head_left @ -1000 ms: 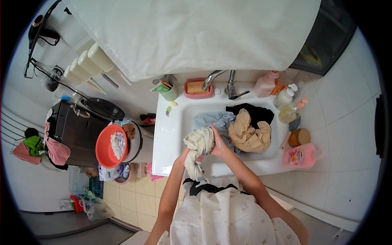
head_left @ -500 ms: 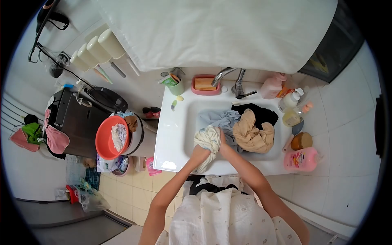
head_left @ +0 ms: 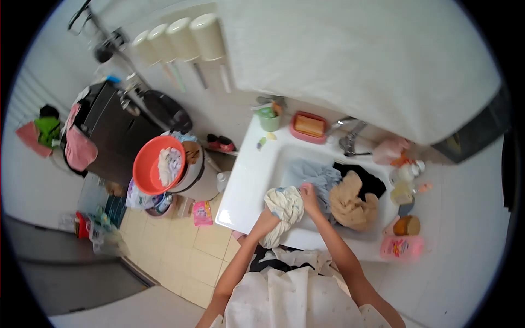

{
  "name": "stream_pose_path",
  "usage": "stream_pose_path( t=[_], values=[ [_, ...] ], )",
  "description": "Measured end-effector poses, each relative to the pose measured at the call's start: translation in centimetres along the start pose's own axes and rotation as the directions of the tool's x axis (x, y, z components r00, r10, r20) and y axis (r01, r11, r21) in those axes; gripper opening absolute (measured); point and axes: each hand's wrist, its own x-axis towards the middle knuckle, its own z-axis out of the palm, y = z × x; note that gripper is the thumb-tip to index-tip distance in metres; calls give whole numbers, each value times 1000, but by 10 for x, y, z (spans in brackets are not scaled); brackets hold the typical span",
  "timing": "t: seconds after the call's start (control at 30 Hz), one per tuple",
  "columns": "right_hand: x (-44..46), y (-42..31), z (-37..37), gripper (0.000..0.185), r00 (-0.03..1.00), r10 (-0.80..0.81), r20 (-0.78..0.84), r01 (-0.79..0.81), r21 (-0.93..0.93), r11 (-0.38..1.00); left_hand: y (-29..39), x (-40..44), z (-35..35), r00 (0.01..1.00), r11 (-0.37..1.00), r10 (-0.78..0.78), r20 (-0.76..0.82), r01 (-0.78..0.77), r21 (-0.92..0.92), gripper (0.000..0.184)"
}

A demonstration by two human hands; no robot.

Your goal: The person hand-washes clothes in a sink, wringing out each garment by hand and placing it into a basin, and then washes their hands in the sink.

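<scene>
A bunched cream cloth (head_left: 286,203) with faint bluish marks hangs over the front edge of the white sink (head_left: 281,169). My left hand (head_left: 266,222) is closed around its left side, with the fingers partly hidden by folds. My right hand (head_left: 308,197) is closed at the cloth's right edge. Behind it in the basin lie a light blue garment (head_left: 316,177), a black garment (head_left: 372,183) and a crumpled tan garment (head_left: 350,203).
A chrome faucet (head_left: 350,141) stands at the back beside a pink soap dish (head_left: 309,127) and a green cup (head_left: 269,121). Bottles, including a pink bottle (head_left: 402,248), line the right rim. An orange basin (head_left: 143,167) with clothing sits at left.
The view has turned, shifting the sink right and tilting it. Both hands have drawn the cream cloth leftward from the blue garment, and my right hand sits farther from my left.
</scene>
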Motion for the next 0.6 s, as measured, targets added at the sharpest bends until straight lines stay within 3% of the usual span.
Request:
stream_pose_path(
  t=[0.07,0.13,0.17,0.2,0.23,0.27,0.37,0.47,0.5,0.53,0.57,0.6],
  values=[
    [-21,-48,10,25,995,-92,37,95,-101,990,-8,-20,-22,995,998,-47,-84,43,-48,65],
    [-31,-89,25,24,924,-364,113,381,-318,868,-13,-36,-45,983,992,-93,-161,77,-101,68],
    [-40,-106,39,34,898,-379,222,434,-308,847,-14,-45,-57,965,982,-170,-199,149,-118,69],
    [-47,-117,58,34,889,-378,257,445,-300,844,-13,-54,-68,942,967,-243,-232,216,-139,70],
    [-57,-125,77,39,872,-368,324,427,-130,895,-7,-63,-78,874,919,-380,-303,321,-228,73],
    [-65,-130,98,45,846,-366,387,381,40,924,-10,-67,-90,860,915,-391,-328,322,-244,73],
    [-82,-129,158,52,783,-346,517,351,91,932,-22,-73,-133,730,937,-315,-606,137,-322,71],
    [-78,-102,213,50,758,-260,598,283,59,957,-40,-70,-195,674,924,-346,-652,124,-362,59],
    [-78,-102,226,46,740,-340,581,425,-13,905,-47,-68,-217,664,926,-344,-664,122,-358,59],
    [-77,-103,236,46,731,-349,586,433,-3,901,-56,-63,-240,637,951,-307,-707,218,-217,61],
    [-75,-104,245,40,704,-209,679,324,-44,945,-66,-57,-264,612,947,-262,-746,313,-76,64],
    [-74,-104,254,36,650,-67,757,217,-101,971,-83,-50,-288,601,949,-253,-758,307,-73,64]
  ],
)
